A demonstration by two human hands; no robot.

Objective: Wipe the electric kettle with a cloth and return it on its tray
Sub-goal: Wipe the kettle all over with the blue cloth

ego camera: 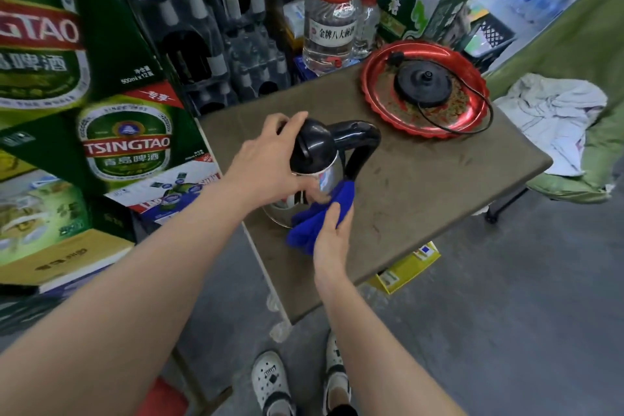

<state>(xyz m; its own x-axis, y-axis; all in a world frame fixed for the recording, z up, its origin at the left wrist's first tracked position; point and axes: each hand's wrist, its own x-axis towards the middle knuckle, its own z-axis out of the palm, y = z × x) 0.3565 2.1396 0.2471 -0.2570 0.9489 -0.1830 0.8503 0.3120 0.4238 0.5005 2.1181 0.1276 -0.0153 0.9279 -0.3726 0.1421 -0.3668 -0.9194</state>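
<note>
Stacked green beer cartons and shrink-wrapped bottles wall in a small brown worktop that stands on a grey concrete floor. On my feed the electric kettle, steel-bodied with a black lid and handle, sits at the near left edge of the worktop, its handle turned toward the far right. The left hand reaches in from the left and grips the kettle's top, fingers curled over the black lid. The right hand clutches a bunched blue cloth and presses it against the lower steel wall, just below the foot of the handle.

The kettle is off its stand. Its round black power base lies alone on the red tray with a scalloped rim at the worktop's far right corner, well apart from the kettle. A clear plastic jug with a red cap stands just behind the worktop, beside the tray. Crumpled white fabric rests on a green cover to the right. White clogs show at the bottom of my view.
</note>
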